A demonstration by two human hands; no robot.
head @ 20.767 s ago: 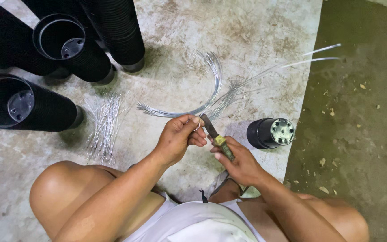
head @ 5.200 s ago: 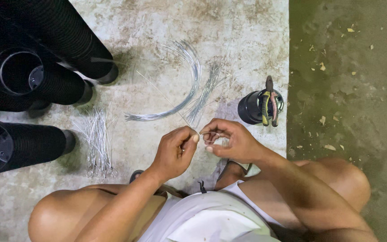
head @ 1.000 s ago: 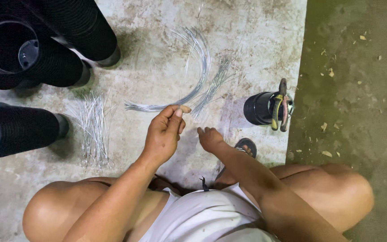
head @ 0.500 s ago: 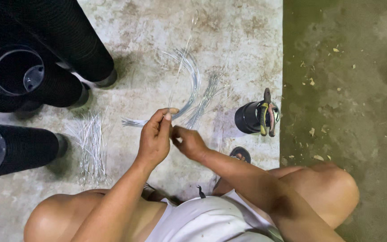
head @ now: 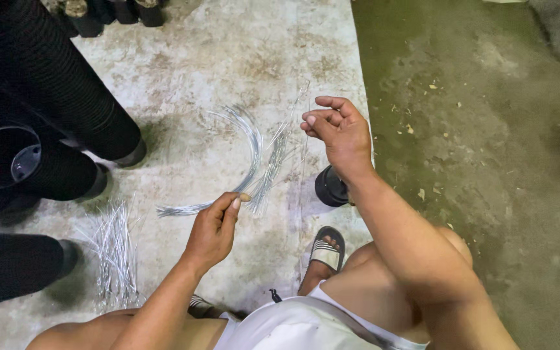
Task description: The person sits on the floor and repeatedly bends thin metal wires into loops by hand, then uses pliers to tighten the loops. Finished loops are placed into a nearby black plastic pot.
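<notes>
Shiny metal wire bundle [head: 244,139]; matt black ribbed plastic pots [head: 46,97]; rough concrete floor [head: 228,58]

The floor is bare concrete in two zones, a pale, stained and mottled slab [head: 215,58] on the left and a darker greenish surface [head: 487,162] on the right strewn with small chips [head: 409,129], the two meeting along a straight edge under even light.

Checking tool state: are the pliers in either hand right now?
No. The left hand and the right hand each pinch only thin wire; no pliers show in either.
</notes>
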